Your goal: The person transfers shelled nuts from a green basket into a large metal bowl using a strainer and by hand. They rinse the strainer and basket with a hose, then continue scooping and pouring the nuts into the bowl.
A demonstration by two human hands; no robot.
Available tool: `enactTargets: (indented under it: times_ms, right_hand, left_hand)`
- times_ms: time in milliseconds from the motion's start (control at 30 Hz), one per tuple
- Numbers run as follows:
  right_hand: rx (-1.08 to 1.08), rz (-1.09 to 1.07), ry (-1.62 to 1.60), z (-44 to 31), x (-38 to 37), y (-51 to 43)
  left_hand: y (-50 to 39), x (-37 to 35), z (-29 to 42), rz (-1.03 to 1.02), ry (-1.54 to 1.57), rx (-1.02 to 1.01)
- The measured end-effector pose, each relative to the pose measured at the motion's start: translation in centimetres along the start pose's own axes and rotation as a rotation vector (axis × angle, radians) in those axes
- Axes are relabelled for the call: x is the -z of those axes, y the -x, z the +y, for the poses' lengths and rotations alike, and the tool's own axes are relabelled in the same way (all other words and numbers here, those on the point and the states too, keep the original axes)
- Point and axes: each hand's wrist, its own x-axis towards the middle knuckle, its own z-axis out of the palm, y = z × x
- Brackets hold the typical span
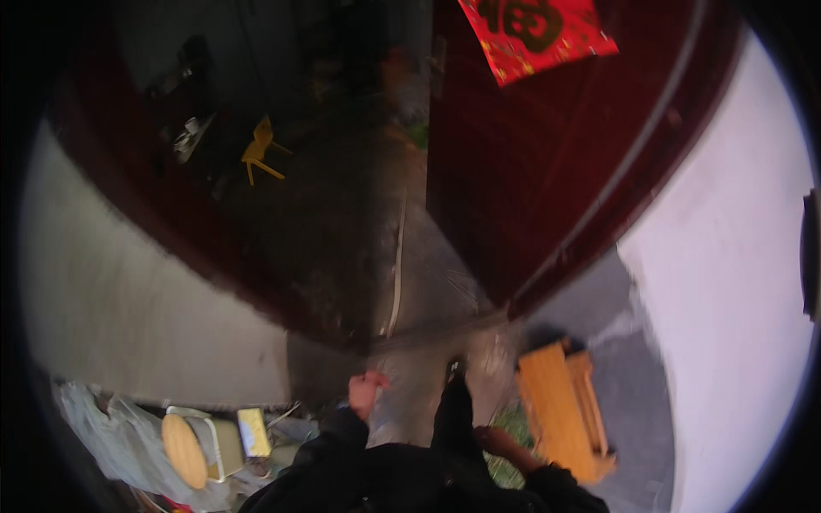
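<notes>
My left hand (365,392) hangs low in front of my body, its fingers curled, and nothing can be made out in it. My right hand (495,441) is at my side by my dark trouser leg, near green plant matter (510,465); whether it holds anything is too blurred to tell. One dark shoe (455,369) shows on the floor just before the threshold (442,330) of a doorway. A dark red door (513,167) stands ajar on the right, bearing a red paper decoration (545,38) with writing.
A wooden bench or stool (558,410) is at the lower right. At the lower left are plastic sheeting (122,442), a round wooden piece (184,451) and a yellow box (254,432). A small yellow chair (258,151) stands inside the dark room. Walls flank the doorway.
</notes>
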Motion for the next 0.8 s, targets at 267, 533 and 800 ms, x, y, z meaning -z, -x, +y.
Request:
enactTargets:
  times_ms: [267, 533, 800]
  right_hand:
    - [-0.107, -0.232, 0.133, 0.1, 22.5, -18.1]
    - [-0.007, -0.344, 0.146, 3.4, 28.5, -39.8]
    - [0.056, -0.593, 0.173, 2.1, 33.8, -65.3]
  left_hand:
    - [-14.4, -1.4, 4.3, 0.319, 0.15, 0.088]
    - [-30.6, 5.4, -8.9, 0.469, 0.277, 0.168]
    - [-50.4, 13.1, -4.5, 0.597, 0.304, 0.367]
